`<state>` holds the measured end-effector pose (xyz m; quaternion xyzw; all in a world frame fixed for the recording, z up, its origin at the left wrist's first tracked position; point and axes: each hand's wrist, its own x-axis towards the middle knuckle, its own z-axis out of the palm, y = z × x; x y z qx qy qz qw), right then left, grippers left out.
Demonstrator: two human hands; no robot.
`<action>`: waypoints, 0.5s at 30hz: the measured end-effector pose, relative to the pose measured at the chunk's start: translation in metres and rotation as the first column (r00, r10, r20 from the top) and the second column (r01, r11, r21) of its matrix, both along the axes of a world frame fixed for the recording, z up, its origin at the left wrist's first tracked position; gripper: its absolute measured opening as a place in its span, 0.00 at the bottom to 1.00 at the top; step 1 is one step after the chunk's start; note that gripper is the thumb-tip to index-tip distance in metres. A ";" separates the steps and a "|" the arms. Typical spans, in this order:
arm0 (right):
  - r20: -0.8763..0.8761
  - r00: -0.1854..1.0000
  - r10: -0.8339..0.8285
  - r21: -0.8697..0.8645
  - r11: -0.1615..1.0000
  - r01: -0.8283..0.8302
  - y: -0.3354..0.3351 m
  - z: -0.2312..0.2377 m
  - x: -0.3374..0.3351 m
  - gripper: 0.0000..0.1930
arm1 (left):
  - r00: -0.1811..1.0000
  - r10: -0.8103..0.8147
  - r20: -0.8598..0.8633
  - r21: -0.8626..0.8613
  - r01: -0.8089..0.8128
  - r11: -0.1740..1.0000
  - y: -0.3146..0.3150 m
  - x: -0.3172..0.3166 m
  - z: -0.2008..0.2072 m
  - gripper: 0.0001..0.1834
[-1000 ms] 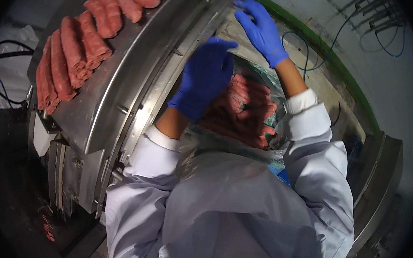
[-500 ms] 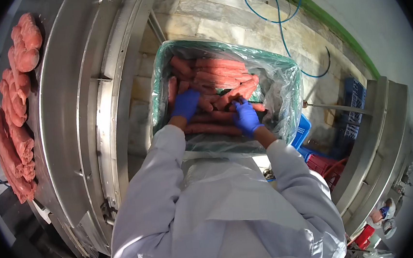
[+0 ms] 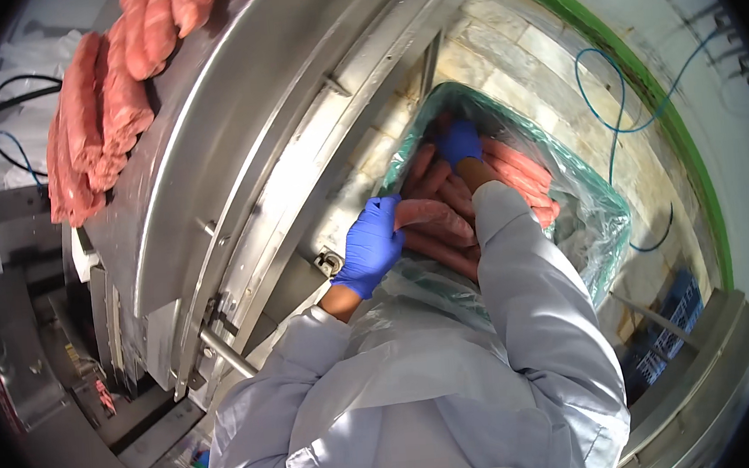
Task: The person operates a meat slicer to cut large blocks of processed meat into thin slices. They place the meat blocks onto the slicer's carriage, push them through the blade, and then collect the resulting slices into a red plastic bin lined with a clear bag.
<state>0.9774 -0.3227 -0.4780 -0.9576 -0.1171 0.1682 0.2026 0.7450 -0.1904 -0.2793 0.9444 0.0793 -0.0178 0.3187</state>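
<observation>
My left hand [image 3: 368, 245], in a blue glove, is closed round the end of a thick pink meat log [image 3: 435, 216] at the left side of a green crate [image 3: 612, 208]. The log points right, above other pieces. My right hand [image 3: 461, 143], also gloved in blue, reaches into the crate's far left corner. Its fingers are hidden in shadow among the meat, so I cannot tell what they touch. More pink logs [image 3: 519, 170] lie side by side within the crate's clear plastic liner [image 3: 579, 205].
A steel table [image 3: 207, 115] runs along my left, with more meat logs [image 3: 110, 110] on its far side. Blue crates [image 3: 664, 334] stand at the right, beside a steel frame [image 3: 710, 366]. A blue hose [image 3: 618, 109] hangs near the wall.
The view has turned left, so the crate appears further right and tilted. My left hand has moved to the crate's left side with a log; my right hand has moved to the far left corner.
</observation>
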 end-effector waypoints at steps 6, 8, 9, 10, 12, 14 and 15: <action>-0.108 0.987 0.116 0.591 0.806 -0.030 -0.042 0.046 -0.028 0.17 | 0.983 0.144 0.112 -0.178 -0.123 0.976 0.013 0.001 0.016 0.21; -0.111 0.918 0.381 0.807 0.574 -0.141 -0.066 0.105 -0.057 0.16 | 0.967 0.201 0.156 -0.259 -0.157 0.953 0.008 0.006 0.032 0.20; -0.084 0.815 0.573 0.771 0.556 -0.311 -0.076 0.129 -0.073 0.16 | 0.971 0.181 0.153 -0.281 -0.133 0.950 0.009 0.010 0.034 0.20; 0.185 0.816 0.547 0.695 0.514 -0.502 -0.087 0.126 -0.092 0.16 | 0.978 0.188 0.095 -0.383 -0.139 0.913 0.007 0.018 0.040 0.20; 0.148 0.894 0.422 0.726 0.568 -0.388 -0.098 0.120 -0.121 0.17 | 0.982 0.188 -0.033 -0.563 -0.174 0.808 -0.002 0.028 0.057 0.18; -0.471 0.858 0.206 0.750 0.605 0.267 -0.093 0.128 -0.137 0.17 | 0.974 0.190 -0.125 -0.676 -0.224 0.702 -0.013 0.034 0.069 0.17; -0.550 0.801 0.237 0.721 0.618 0.312 -0.100 0.122 -0.135 0.16 | 0.979 0.185 -0.083 -0.713 -0.188 0.676 -0.016 0.034 0.063 0.18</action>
